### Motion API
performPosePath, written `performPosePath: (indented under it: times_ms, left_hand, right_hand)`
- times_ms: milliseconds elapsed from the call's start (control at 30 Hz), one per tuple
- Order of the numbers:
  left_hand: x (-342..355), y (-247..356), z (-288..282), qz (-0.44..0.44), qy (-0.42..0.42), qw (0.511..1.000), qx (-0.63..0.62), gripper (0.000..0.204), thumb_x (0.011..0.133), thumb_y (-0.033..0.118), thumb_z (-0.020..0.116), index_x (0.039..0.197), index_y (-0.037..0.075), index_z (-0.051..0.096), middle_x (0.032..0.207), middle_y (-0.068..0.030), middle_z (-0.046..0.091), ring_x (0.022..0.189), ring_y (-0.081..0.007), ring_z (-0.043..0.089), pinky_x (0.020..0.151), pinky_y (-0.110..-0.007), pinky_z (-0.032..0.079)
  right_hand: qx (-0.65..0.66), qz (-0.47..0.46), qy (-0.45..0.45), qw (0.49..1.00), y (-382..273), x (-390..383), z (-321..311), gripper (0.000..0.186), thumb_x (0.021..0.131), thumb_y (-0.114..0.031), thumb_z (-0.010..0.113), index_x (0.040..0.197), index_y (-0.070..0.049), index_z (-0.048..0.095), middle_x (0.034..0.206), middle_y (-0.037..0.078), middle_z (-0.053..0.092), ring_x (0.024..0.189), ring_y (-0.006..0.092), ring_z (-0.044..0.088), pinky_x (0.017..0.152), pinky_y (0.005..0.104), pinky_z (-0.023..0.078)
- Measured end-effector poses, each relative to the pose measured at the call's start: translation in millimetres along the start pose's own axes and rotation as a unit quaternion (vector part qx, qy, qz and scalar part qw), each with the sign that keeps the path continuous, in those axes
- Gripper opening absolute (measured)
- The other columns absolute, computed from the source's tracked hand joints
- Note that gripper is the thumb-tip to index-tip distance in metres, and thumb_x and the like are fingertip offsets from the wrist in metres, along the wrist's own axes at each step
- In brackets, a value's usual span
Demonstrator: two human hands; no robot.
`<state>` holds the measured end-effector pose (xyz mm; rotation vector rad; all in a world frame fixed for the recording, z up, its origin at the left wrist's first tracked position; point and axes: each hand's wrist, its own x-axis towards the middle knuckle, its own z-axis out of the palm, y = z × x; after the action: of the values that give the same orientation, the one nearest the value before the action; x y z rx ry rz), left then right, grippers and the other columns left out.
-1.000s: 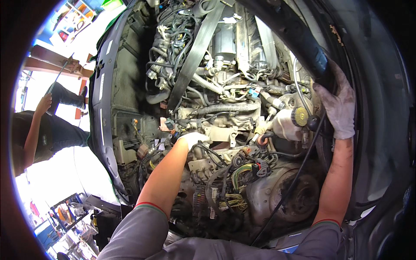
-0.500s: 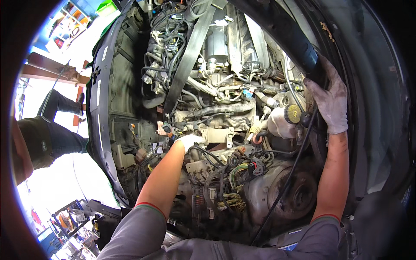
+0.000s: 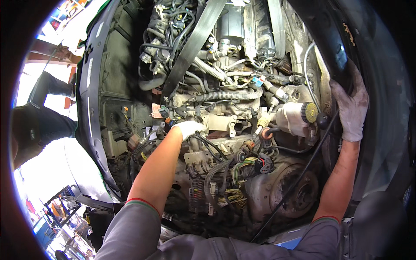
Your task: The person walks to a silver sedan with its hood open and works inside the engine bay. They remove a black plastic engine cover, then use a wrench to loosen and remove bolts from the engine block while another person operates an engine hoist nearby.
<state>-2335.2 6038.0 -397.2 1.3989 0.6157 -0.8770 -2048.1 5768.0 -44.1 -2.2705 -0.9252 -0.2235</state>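
Note:
My left hand (image 3: 190, 129), in a white glove, reaches into the engine bay beside a pale metal bracket (image 3: 217, 123). Its fingers are curled and point down next to black cables (image 3: 209, 145); what they hold, if anything, is hidden. My right hand (image 3: 353, 106), in a soiled white glove, is closed around the edge of a long black panel (image 3: 327, 37) on the right side of the bay, thumb on the near side. A fluid reservoir with a yellow cap (image 3: 309, 112) sits left of that hand. Close by, a thin black rod (image 3: 299, 173) slants down toward me.
Wide grey straps (image 3: 193, 47) cross the engine. Loose wiring with cut-looking ends (image 3: 234, 197) lies near a round strut tower (image 3: 297, 190). The radiator (image 3: 119, 65) lines the left side. Another person's legs (image 3: 45, 125) show beyond the car's front.
The view has shifted, so the reservoir and right hand appear farther right. Both hands keep nearly the same places on the car, the right still gripping the black panel.

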Motion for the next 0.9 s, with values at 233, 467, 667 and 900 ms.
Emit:
performPosePath:
  times_ms: [233, 467, 667, 900]
  left_hand:
    - [10.3, -1.9, 6.6, 0.014, -0.032, 0.993, -0.111, 0.041, 0.097, 0.029, 0.065, 0.127, 0.002, 0.072, 0.126, -0.0057, 0.072, 0.118, -0.0171, 0.062, 0.105, -0.032, 0.043]
    - [8.5, -10.0, 6.5, 0.018, -0.043, 0.996, -0.079, 0.036, 0.096, 0.034, 0.064, 0.114, 0.005, 0.076, 0.106, -0.0020, 0.073, 0.100, -0.0166, 0.060, 0.093, -0.031, 0.044]
    - [27.9, -33.6, 0.8, 0.118, -0.008, 0.980, 0.163, 0.039, 0.098, 0.036, 0.060, 0.122, 0.009, 0.074, 0.127, -0.0118, 0.072, 0.119, -0.0262, 0.064, 0.102, -0.037, 0.048]
    - [84.7, -62.3, 1.0, -0.013, -0.080, 0.996, -0.043, 0.063, 0.095, 0.049, 0.063, 0.144, 0.007, 0.060, 0.149, -0.0110, 0.057, 0.134, -0.0271, 0.051, 0.112, -0.040, 0.036]
  right_hand:
    - [-0.165, -0.062, 0.020, 0.984, 6.6, -1.7, -2.0, 0.061, 0.090, -0.023, 0.078, 0.142, 0.000, 0.058, 0.136, 0.020, 0.064, 0.126, 0.0289, 0.062, 0.111, 0.0407, 0.047]
    - [-0.105, -0.049, 0.008, 0.993, 10.2, -3.8, -1.2, 0.061, 0.091, -0.010, 0.076, 0.142, 0.010, 0.052, 0.138, 0.022, 0.062, 0.125, 0.0283, 0.061, 0.111, 0.0377, 0.045]
    - [-0.136, -0.037, -0.012, 0.990, 2.6, -4.5, -6.9, 0.068, 0.091, -0.028, 0.077, 0.143, 0.008, 0.052, 0.139, 0.026, 0.059, 0.128, 0.0335, 0.058, 0.114, 0.0426, 0.041]
    - [-0.025, 0.023, 0.037, 0.999, -2.5, -5.9, -7.1, 0.080, 0.089, -0.029, 0.076, 0.151, 0.007, 0.041, 0.149, 0.025, 0.050, 0.141, 0.0343, 0.047, 0.120, 0.0435, 0.032]
